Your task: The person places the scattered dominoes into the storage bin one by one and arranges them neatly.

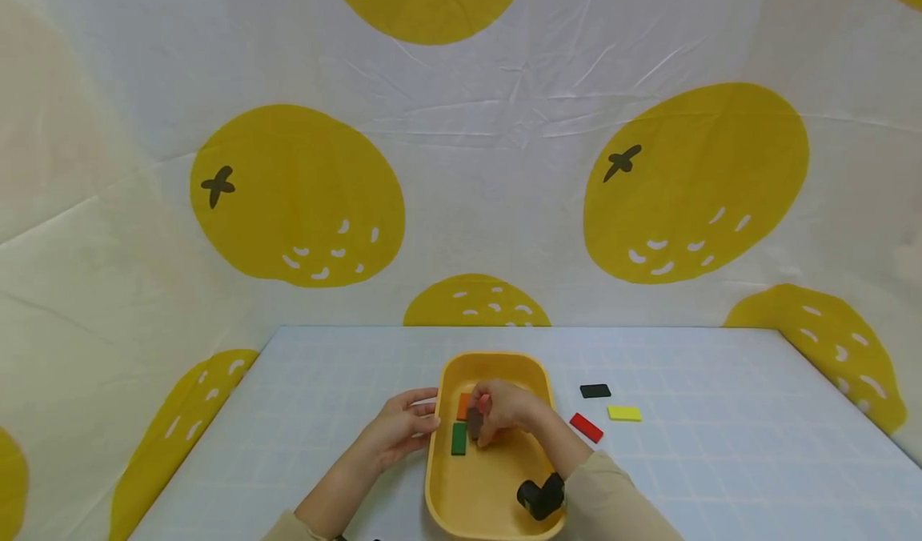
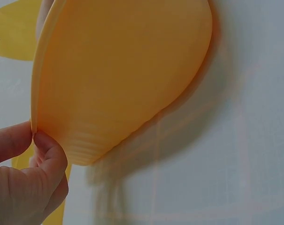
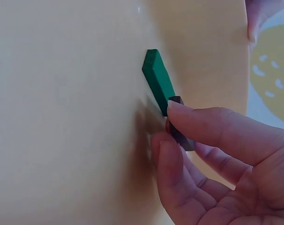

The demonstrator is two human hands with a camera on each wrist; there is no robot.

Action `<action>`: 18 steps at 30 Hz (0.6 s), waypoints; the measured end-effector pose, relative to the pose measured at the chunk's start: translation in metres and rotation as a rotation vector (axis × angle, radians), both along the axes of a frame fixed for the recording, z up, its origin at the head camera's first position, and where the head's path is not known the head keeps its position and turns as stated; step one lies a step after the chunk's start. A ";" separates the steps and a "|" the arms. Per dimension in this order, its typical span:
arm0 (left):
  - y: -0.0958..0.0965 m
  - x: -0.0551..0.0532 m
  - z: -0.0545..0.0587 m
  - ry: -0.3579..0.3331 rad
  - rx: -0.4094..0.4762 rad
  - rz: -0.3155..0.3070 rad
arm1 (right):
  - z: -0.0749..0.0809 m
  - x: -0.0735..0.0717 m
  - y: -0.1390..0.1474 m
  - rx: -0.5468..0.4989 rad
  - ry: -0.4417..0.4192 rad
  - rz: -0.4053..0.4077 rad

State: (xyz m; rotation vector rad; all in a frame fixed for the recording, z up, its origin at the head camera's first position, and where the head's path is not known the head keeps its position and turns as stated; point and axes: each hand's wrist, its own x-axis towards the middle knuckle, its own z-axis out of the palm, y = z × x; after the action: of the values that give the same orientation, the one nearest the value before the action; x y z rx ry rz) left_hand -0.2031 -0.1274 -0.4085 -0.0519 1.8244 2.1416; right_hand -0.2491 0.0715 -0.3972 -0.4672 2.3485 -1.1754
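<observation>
My left hand point(image 1: 403, 427) pinches the left rim of a yellow plastic tray point(image 2: 127, 70) between thumb and fingers. Inside the tray, my right hand point(image 1: 504, 407) holds a dark brown block point(image 3: 181, 133) between its thumb and fingertips, close over the tray floor. A green block point(image 3: 157, 79) lies flat just beside the held block. Behind the green one sits an orange block point(image 1: 463, 405), partly covered by my right hand in the head view. The fingers hide part of the brown block.
Right of the tray, a black block point(image 1: 595, 390), a yellow block point(image 1: 623, 414) and a red block point(image 1: 587, 428) lie on the pale checked tabletop point(image 1: 720, 445). A white cloth with yellow fruit shapes point(image 1: 295, 197) hangs behind. The black wrist camera point(image 1: 542, 496) overlaps the tray's near right corner.
</observation>
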 end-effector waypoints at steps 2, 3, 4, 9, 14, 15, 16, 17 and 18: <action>0.000 0.000 0.000 -0.004 -0.003 0.003 | 0.000 0.000 0.000 -0.001 -0.007 0.002; 0.001 -0.001 0.001 -0.008 -0.006 0.006 | 0.000 0.000 0.000 0.004 -0.010 0.004; 0.001 -0.001 0.001 -0.011 -0.009 0.007 | 0.000 0.000 0.000 0.009 -0.015 0.005; 0.002 -0.002 0.001 -0.014 -0.006 0.008 | 0.001 0.001 0.001 0.026 -0.039 0.008; 0.002 -0.001 0.001 -0.012 -0.006 0.009 | 0.002 0.002 0.000 0.018 -0.029 0.008; 0.002 -0.001 0.001 -0.012 -0.006 0.008 | 0.002 0.002 0.000 0.014 -0.031 0.006; 0.002 -0.001 0.001 -0.011 -0.006 0.007 | 0.002 0.002 0.000 0.009 -0.033 0.005; 0.002 -0.001 0.001 -0.011 -0.006 0.008 | 0.002 0.002 0.001 0.004 -0.038 0.003; 0.002 -0.001 0.001 -0.010 -0.006 0.007 | 0.002 0.001 0.001 -0.004 -0.045 0.001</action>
State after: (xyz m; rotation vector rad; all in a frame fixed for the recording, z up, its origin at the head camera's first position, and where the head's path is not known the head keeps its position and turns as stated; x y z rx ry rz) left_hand -0.2042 -0.1258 -0.4076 -0.0709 1.8271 2.1373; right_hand -0.2476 0.0722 -0.3955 -0.4389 2.3073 -1.1781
